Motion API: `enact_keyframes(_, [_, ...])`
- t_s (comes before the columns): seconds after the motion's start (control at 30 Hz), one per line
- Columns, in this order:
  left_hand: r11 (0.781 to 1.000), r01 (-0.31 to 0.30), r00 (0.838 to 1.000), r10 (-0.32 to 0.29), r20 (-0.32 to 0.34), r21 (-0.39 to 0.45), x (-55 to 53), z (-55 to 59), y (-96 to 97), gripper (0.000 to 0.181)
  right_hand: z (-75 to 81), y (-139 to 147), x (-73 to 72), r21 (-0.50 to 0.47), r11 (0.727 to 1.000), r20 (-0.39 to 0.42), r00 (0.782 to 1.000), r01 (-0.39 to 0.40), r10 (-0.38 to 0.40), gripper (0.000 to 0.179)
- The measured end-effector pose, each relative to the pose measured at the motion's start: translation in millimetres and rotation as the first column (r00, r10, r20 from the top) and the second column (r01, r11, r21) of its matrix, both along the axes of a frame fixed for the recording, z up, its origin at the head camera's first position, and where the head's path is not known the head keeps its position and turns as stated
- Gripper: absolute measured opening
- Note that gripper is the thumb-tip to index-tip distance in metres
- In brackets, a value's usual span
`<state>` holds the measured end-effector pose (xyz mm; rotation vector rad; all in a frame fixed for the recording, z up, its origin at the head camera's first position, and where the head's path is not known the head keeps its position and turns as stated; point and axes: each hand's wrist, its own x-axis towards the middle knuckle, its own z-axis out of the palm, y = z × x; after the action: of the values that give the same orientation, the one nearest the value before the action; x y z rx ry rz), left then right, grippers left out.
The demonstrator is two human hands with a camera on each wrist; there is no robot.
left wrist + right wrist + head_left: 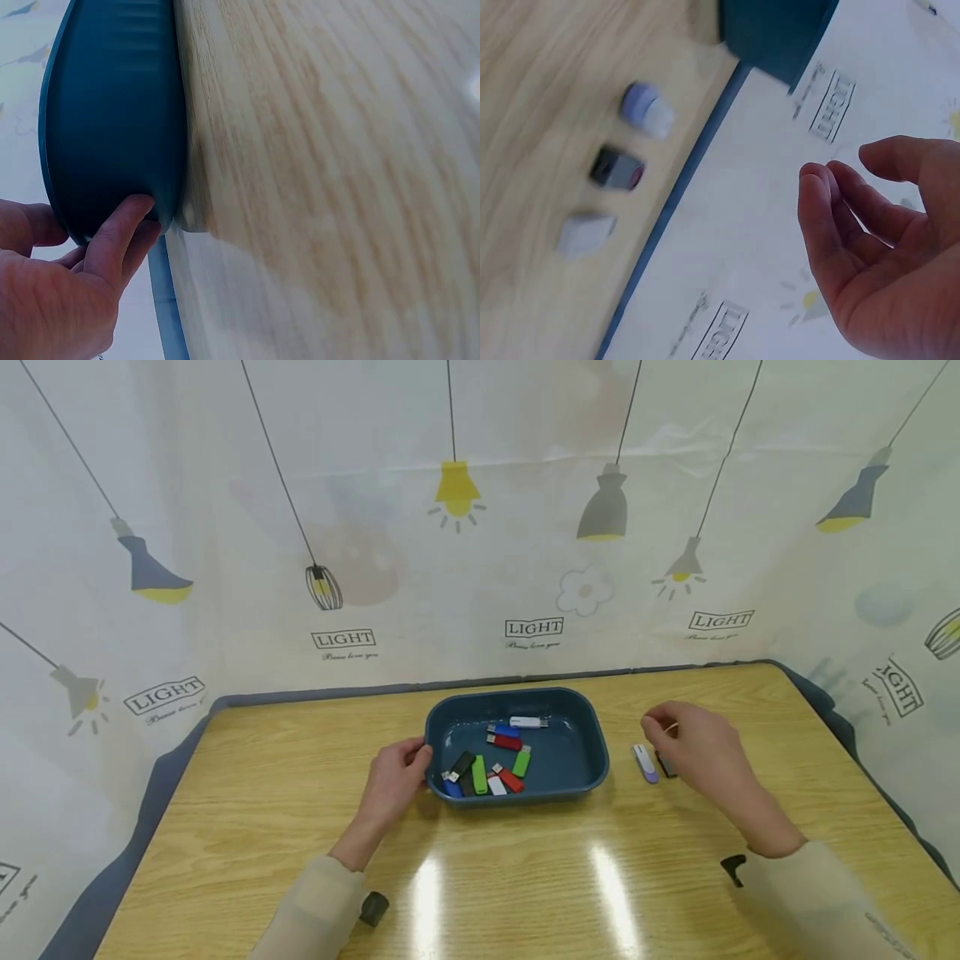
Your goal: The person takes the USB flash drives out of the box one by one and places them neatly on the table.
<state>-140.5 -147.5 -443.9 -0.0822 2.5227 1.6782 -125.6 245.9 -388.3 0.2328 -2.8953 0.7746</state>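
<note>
My left hand (393,772) holds the left end of a dark blue plastic tray (558,764), its thumb over the rim and its fingers against the outer wall. Several USB sticks lie inside, among them a green one (479,774), a dark red one (505,742) and a white one (528,722). Right of the tray, my right hand (697,747) hovers above the table with loosely bent fingers, a gap between thumb and fingertips and nothing in it. Beneath it are a white-and-purple USB stick (644,763), a black-and-grey one (617,167) and a whitish one (586,234), which the hand hides in the head view.
The wooden table (300,793) ends at the back against a white curtain (420,527) printed with lamps. Black pieces (373,910) show beside both sleeves.
</note>
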Motion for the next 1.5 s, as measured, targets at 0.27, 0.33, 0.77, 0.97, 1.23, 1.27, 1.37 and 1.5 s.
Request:
enact_keyframes(0.27, [1.0, -0.007, 1.0, 0.007, -0.002, 0.0, -0.6, 0.7, 0.2, 0.038, 3.4, -50, -9.4, 0.005, 0.996, 0.016, 0.996, -0.09, 0.09, 0.02])
enact_keyframes(0.33, [1.0, -0.005, 1.0, 0.005, -0.004, 0.003, -0.5, 0.3, 0.4, 0.038, 1.0, -61, -13.2, 0.022, 0.994, 0.036, 0.993, -0.11, 0.109, 0.018])
enact_keyframes(0.77, [1.0, -0.005, 1.0, 0.005, -0.015, 0.004, 0.9, -0.9, 1.1, 0.037, -15.2, -116, -35.5, 0.101, 0.983, 0.155, 0.979, -0.151, 0.134, 0.018])
enact_keyframes(0.97, [1.0, -0.007, 1.0, 0.007, -0.02, 0.006, 1.4, -0.4, 1.0, 0.037, -18.4, -128, -41.0, 0.117, 0.983, 0.241, 0.964, -0.141, 0.109, 0.021])
enact_keyframes(1.23, [1.0, -0.003, 1.0, 0.002, -0.019, -0.014, 1.6, 1.1, 1.0, 0.038, -29.6, -139, -47.4, 0.216, 0.965, 0.342, 0.937, -0.145, 0.064, 0.035])
enact_keyframes(1.27, [1.0, -0.002, 1.0, 0.001, -0.019, -0.018, 1.8, 1.3, 0.9, 0.038, -31.0, -141, -48.0, 0.225, 0.963, 0.352, 0.934, -0.146, 0.059, 0.035])
enact_keyframes(1.37, [1.0, 0.002, 1.0, -0.003, -0.019, -0.022, 2.3, 1.9, 0.9, 0.039, -34.2, -144, -49.6, 0.237, 0.96, 0.373, 0.926, -0.148, 0.051, 0.037])
enact_keyframes(1.5, [1.0, 0.007, 1.0, -0.007, -0.027, -0.021, 2.3, 1.9, 1.3, 0.038, -37.0, -148, -51.2, 0.238, 0.961, 0.38, 0.924, -0.14, 0.04, 0.044])
